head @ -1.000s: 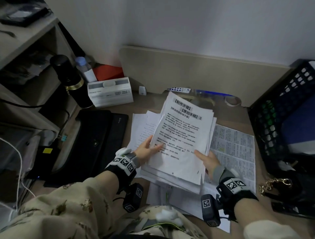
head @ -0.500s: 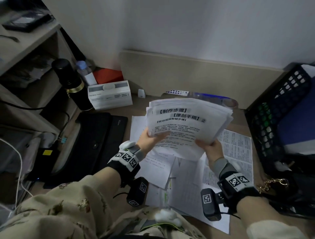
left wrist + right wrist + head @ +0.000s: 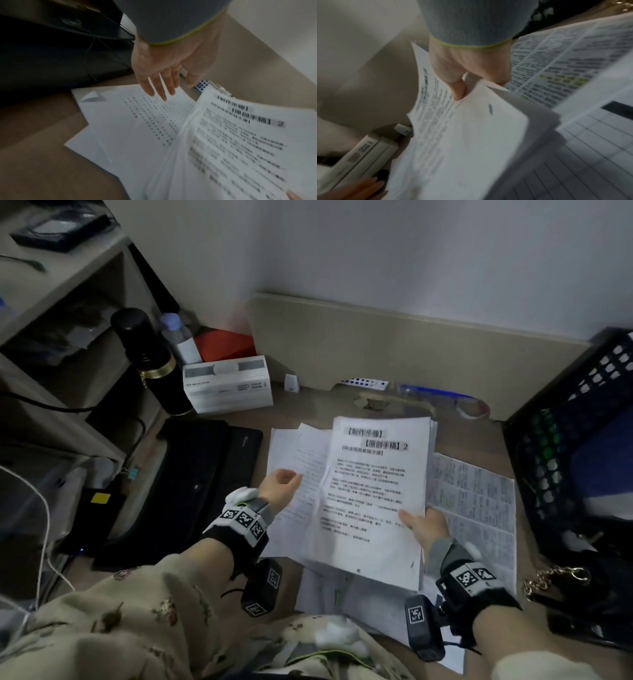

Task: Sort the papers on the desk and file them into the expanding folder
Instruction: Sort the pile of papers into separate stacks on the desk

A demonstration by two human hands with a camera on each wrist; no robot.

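A thick stack of printed papers (image 3: 373, 498), its top sheet headed with bold characters and a "2", hangs just above the desk. My right hand (image 3: 424, 525) pinches its lower right edge, thumb on top; the right wrist view shows this grip (image 3: 465, 81) on the stack (image 3: 462, 135). My left hand (image 3: 279, 484) is off the stack, fingers straight, hovering over a dotted sheet (image 3: 301, 470) to the left. The left wrist view shows those fingers (image 3: 161, 88) above the dotted sheet (image 3: 145, 121). A black folder (image 3: 191, 484) with a snap lies shut at the left.
More loose sheets lie under the stack, among them a dense sheet with green highlights (image 3: 476, 501). A white box (image 3: 227, 383), a black flask (image 3: 150, 361) and a bottle stand at the back left. A black mesh crate (image 3: 575, 446) stands at the right, shelves at the left.
The stack, held up in both hands half a second ago, has come down nearly flat. My left hand has let go of it and moved left over the dotted sheet.
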